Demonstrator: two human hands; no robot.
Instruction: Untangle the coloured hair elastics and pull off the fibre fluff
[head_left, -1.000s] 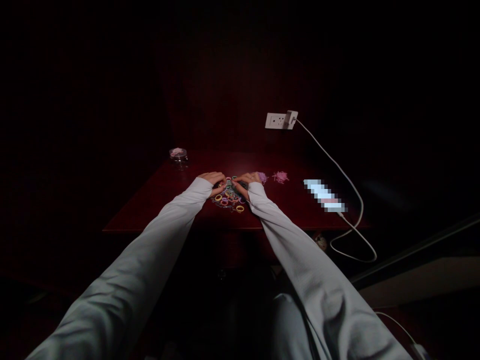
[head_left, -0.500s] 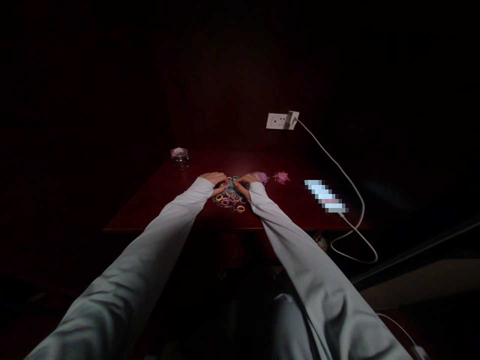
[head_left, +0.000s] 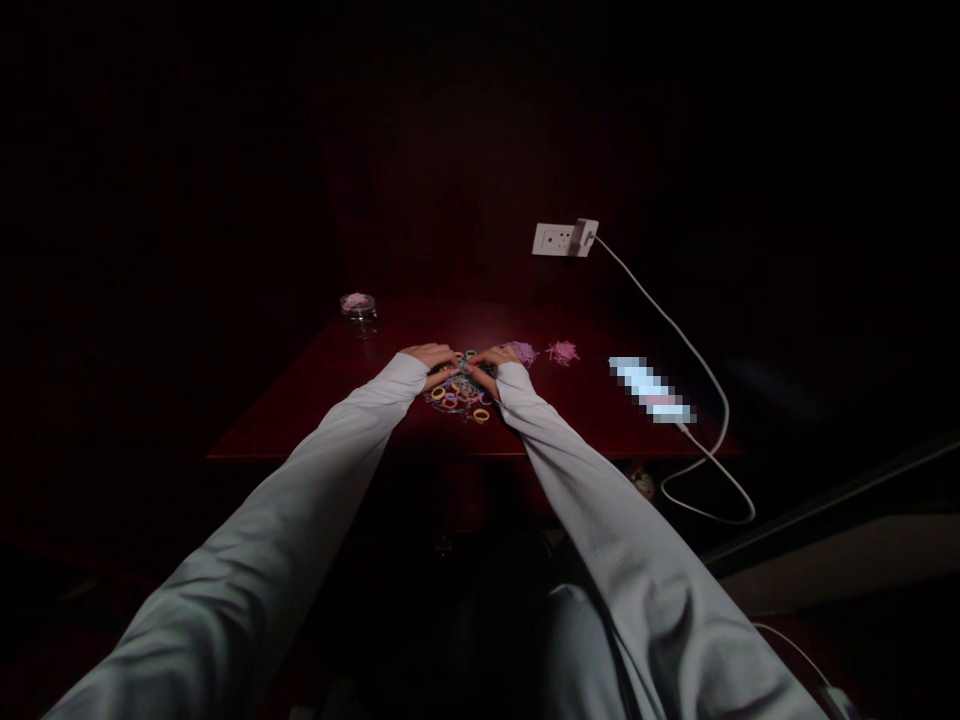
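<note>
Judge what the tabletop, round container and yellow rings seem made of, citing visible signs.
Tabletop: probably varnished wood, dark red, softly reflective.
Round container: likely clear plastic or glass, with bright glints.
Yellow rings: perhaps fabric or rubber, matte; too small to tell.

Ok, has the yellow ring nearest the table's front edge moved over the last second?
No, no visible shift either way: the yellow ring sits the same against the front edge of the table.

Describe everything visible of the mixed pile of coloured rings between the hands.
The pile is a loose, low tangle of small rings, apparently elastic, including yellow, orange, purple and green; yellow ones nearer the front show as open loops. It lies on the dark red table. The left hand and right hand partly cover it; whether they pinch any ring is unclear.
</note>
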